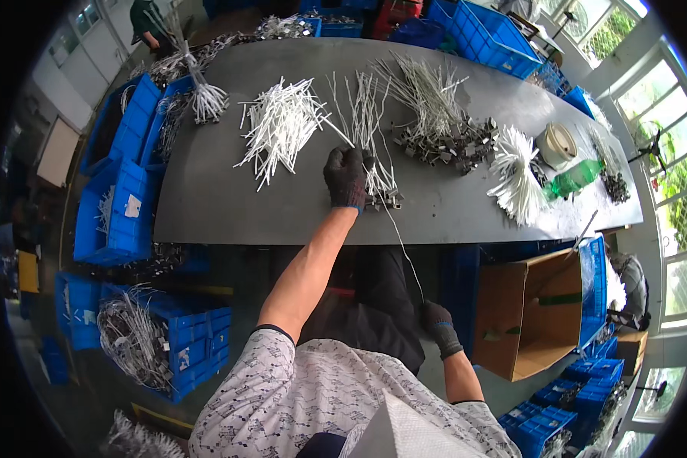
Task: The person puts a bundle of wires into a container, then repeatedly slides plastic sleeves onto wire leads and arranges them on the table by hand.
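Observation:
My left hand (346,177), in a dark knitted glove, is closed over the metal table. A thin white tube (339,133) runs from its fingertips toward a heap of white tubes (282,126) on its left. Just right of this hand lie several thin wires with small metal clips (382,197) at their near ends. Lower down, beyond the table's near edge, my gloved right hand (438,327) is closed on the end of a thin pale wire (406,256). That wire slants up from it to the table, beside my left hand. The fingertips of both hands are partly hidden.
A pile of clipped wires (435,114) lies farther back on the table (229,206). To its right are a white tube bundle (517,179), a round tub (557,145) and a green bottle (576,179). A cardboard box (504,313) and blue crates (114,221) flank me.

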The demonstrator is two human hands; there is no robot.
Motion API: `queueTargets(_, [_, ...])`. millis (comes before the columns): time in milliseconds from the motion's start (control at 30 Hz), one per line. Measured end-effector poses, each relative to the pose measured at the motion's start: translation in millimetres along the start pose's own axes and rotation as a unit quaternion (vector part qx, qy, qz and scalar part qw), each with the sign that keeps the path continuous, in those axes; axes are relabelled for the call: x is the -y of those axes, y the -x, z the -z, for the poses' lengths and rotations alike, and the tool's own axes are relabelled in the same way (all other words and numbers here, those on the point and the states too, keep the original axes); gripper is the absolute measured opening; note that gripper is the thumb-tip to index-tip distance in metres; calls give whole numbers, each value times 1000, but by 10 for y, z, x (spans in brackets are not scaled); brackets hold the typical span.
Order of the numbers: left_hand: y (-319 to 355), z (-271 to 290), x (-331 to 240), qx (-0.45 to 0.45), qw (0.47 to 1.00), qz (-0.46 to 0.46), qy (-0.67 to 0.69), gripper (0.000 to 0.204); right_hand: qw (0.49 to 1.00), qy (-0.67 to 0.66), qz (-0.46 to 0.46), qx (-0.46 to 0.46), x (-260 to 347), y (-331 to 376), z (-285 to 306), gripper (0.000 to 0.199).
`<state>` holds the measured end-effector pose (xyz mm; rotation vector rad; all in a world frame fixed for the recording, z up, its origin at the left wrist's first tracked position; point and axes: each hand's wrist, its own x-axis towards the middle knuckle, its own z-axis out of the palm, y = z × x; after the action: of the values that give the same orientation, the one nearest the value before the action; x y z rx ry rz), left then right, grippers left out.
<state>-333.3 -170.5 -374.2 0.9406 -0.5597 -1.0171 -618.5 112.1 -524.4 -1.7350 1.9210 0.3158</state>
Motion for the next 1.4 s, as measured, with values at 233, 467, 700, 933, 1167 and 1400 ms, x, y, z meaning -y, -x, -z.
queueTargets(233, [212, 19, 281, 221, 950, 102, -195, 20, 995, -21, 45, 81, -479, -34, -256, 28])
queueTargets(467, [901, -60, 386, 323, 898, 30, -298, 24, 703, -695, 88, -121, 1067, -282, 1373, 47])
queueTargets(700, [1105, 142, 456, 349, 888, 102, -281, 22, 828, -313, 270, -379, 786, -1020, 1078, 55])
queueTargets(933, [178, 176, 379, 328, 855, 274, -295, 27, 731, -660, 114, -132, 1516, -1055, 1807, 59])
queueTargets(1167, [-508, 861, 483, 238, 856, 36, -458, 37, 926, -244, 92, -274, 1415, -2515, 2062, 51])
queueTargets(1400, [-1122, 2295, 325, -47, 709, -97, -697, 23, 936, -132, 87, -316, 1093, -3380, 1777, 46])
